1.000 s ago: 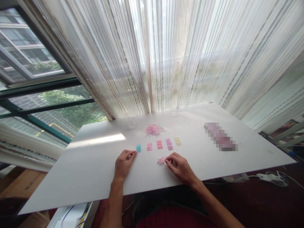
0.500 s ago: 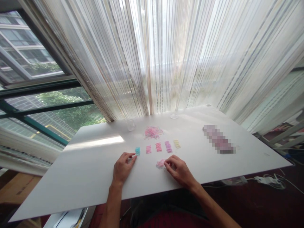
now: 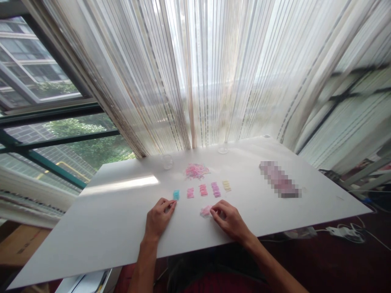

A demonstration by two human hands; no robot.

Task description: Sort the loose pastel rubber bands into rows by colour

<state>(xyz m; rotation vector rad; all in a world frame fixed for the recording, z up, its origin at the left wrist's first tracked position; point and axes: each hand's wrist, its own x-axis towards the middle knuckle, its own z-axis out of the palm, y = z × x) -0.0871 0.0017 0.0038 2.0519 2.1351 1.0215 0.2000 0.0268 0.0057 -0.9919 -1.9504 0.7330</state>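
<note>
On the white table lies a row of small coloured pieces in groups: blue, pink, red-pink, purple and yellow. My left hand is just below the blue group, thumb and forefinger pinched together; anything between them is too small to make out. My right hand rests at the right side of a small pale pink heap, its fingertips closed at the heap's edge. A larger loose pile of pink pieces lies behind the row.
A clear round container and a clear lid-like disc stand near the back edge. A blurred-out pinkish object lies at the right. Curtains hang behind the table.
My left fingertips have drawn slightly down from the blue group and closed together. My right hand has stayed at the pale pink heap.
</note>
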